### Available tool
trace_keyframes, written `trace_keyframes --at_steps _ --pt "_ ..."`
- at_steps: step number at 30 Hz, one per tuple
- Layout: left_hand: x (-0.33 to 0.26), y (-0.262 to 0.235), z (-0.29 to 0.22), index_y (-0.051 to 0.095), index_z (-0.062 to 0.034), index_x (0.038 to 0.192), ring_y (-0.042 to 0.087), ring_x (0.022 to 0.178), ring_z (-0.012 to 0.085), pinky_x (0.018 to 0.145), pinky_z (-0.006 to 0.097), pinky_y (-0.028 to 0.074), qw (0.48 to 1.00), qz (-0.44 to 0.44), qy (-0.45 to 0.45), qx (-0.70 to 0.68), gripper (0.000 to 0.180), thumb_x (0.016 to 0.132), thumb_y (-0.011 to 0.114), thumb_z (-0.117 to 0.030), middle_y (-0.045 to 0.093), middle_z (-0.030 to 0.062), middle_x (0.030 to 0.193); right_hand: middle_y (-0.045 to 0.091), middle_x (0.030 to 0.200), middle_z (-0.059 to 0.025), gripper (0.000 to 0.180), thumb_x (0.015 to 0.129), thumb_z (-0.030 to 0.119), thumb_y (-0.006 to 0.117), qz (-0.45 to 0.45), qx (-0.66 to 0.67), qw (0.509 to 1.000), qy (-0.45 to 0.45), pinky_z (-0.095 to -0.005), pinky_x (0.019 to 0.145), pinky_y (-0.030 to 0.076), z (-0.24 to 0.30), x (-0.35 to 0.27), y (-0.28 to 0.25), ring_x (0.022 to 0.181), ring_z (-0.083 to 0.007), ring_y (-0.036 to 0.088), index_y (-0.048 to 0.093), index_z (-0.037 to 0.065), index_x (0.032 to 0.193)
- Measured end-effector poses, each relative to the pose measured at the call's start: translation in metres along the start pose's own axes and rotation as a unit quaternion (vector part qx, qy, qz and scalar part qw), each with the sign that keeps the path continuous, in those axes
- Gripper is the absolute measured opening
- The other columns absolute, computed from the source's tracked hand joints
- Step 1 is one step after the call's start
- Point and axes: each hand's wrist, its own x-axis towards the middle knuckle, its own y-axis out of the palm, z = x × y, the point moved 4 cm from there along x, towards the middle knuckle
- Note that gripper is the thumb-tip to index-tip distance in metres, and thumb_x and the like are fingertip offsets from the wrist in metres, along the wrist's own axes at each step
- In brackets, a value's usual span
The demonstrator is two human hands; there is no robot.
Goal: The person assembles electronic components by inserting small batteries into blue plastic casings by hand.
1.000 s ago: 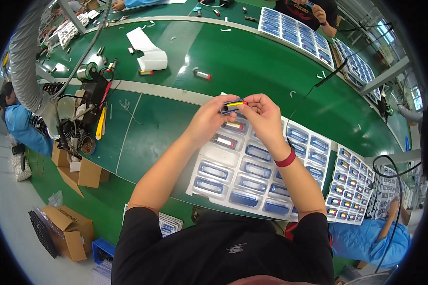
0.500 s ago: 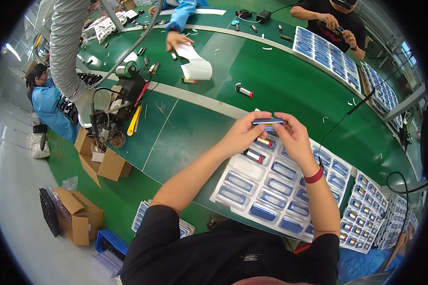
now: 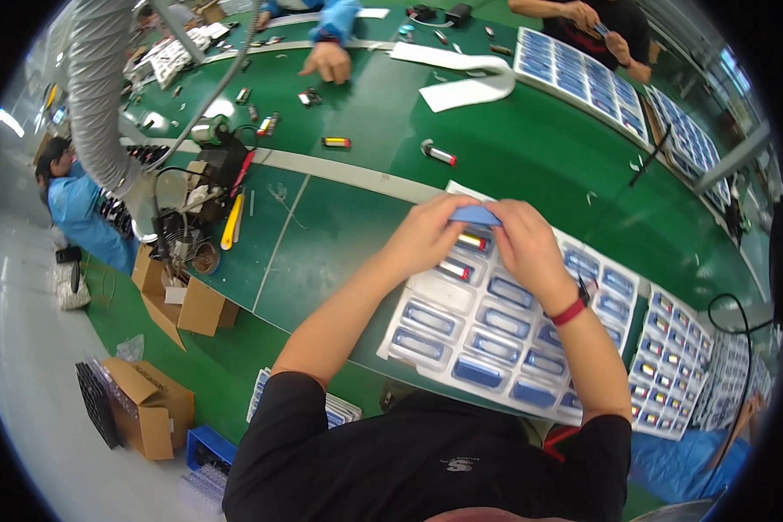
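My left hand (image 3: 428, 233) and my right hand (image 3: 524, 244) together pinch a small flat blue piece (image 3: 476, 214) between the fingertips, held just above a white blister tray (image 3: 426, 291). Many of the tray's pockets hold blue pieces; two pockets under my hands hold small cylinders (image 3: 454, 270) with red and yellow ends. A red band (image 3: 568, 311) is on my right wrist.
A second filled tray (image 3: 665, 365) lies to the right, more trays (image 3: 574, 74) at the far side. Loose cylinders (image 3: 438, 154) lie on the green table (image 3: 339, 226). Tools and cables (image 3: 204, 200) sit at left, cardboard boxes (image 3: 148, 404) on the floor. Other people work across the table.
The item between my fingertips was a yellow-ended cylinder a second ago; now it is a flat blue piece. My hands stay together over the tray while the view shifts.
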Motion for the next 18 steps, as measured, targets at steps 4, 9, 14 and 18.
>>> trace_keyframes --at_steps 4,9,14,18 --pt "0.0 -0.002 -0.002 0.063 -0.0023 0.127 0.068 0.107 0.0337 0.091 0.038 0.055 0.999 -0.003 -0.011 0.032 0.039 0.088 0.063 0.0 0.068 0.0184 0.12 0.065 0.105 -0.0177 0.038 0.084 -0.001 0.067 -0.005 0.005 1.0 -0.01 -0.0454 0.086 0.053 -0.004 -0.003 0.003 0.097 -0.038 0.064 0.062 0.002 0.121" --pt "0.007 -0.003 -0.008 0.063 -0.0006 0.125 0.065 0.112 0.0362 0.095 0.039 0.053 0.994 0.014 0.078 0.079 0.035 0.091 0.062 0.002 0.067 0.0193 0.121 0.065 0.102 -0.0177 0.032 0.087 0.003 0.066 0.025 0.038 0.997 0.056 -0.0459 0.081 0.054 0.003 -0.004 -0.013 0.093 -0.0396 0.065 0.062 0.004 0.119" --pt "0.003 0.009 -0.012 0.065 -0.0021 0.123 0.065 0.1 0.0366 0.085 0.042 0.054 0.983 0.054 0.085 0.153 0.035 0.089 0.064 0.002 0.066 0.0156 0.113 0.065 0.095 -0.0112 0.036 0.084 0.003 0.064 0.054 -0.147 0.987 -0.046 -0.0405 0.077 0.056 0.006 -0.017 -0.01 0.087 -0.0317 0.067 0.062 0.005 0.12" --pt "0.001 0.011 -0.013 0.065 -0.0027 0.125 0.066 0.098 0.0349 0.084 0.04 0.055 0.987 0.04 0.072 0.141 0.036 0.089 0.064 0.001 0.067 0.0149 0.114 0.067 0.095 -0.0119 0.034 0.084 0.004 0.064 0.043 -0.125 0.991 -0.029 -0.0407 0.075 0.056 0.004 -0.02 -0.009 0.087 -0.0311 0.068 0.062 0.005 0.119"
